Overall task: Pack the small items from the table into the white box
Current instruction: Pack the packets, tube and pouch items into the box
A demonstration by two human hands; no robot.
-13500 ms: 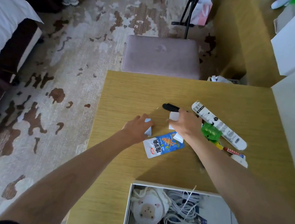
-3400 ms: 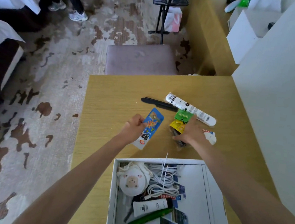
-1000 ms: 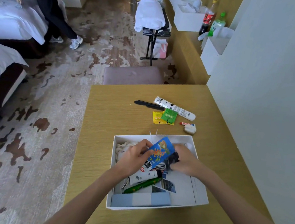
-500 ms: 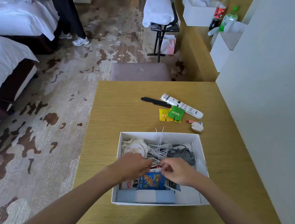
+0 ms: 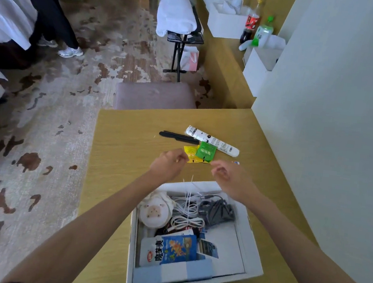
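Note:
The white box (image 5: pixel 255 247) sits at the near edge of the wooden table (image 5: pixel 122 148). Inside lie a blue snack packet (image 5: pixel 169 248), a pig-faced pouch (image 5: pixel 155 211), white cables (image 5: pixel 187 213) and a grey bundle (image 5: pixel 217 211). Beyond the box, on the table, are a white tube (image 5: pixel 213 141), a black comb (image 5: pixel 178 137), a green sachet (image 5: pixel 205 152) and a yellow sachet (image 5: pixel 190 152). My left hand (image 5: pixel 169 165) hovers just short of the yellow sachet, fingers curled, holding nothing. My right hand (image 5: pixel 230 177) hovers open beside it, hiding a small white item.
A padded stool (image 5: pixel 154 96) stands at the table's far edge. A white wall (image 5: pixel 335 111) runs along the right side. A folding rack with white towels (image 5: pixel 177 16), white boxes and bottles (image 5: pixel 258 31) lie farther back. A person (image 5: pixel 47 9) stands by the bed at left.
Both hands let go of the blue snack packet in the box, rose out of it and moved forward over the table toward the sachets. The packet now lies in the box.

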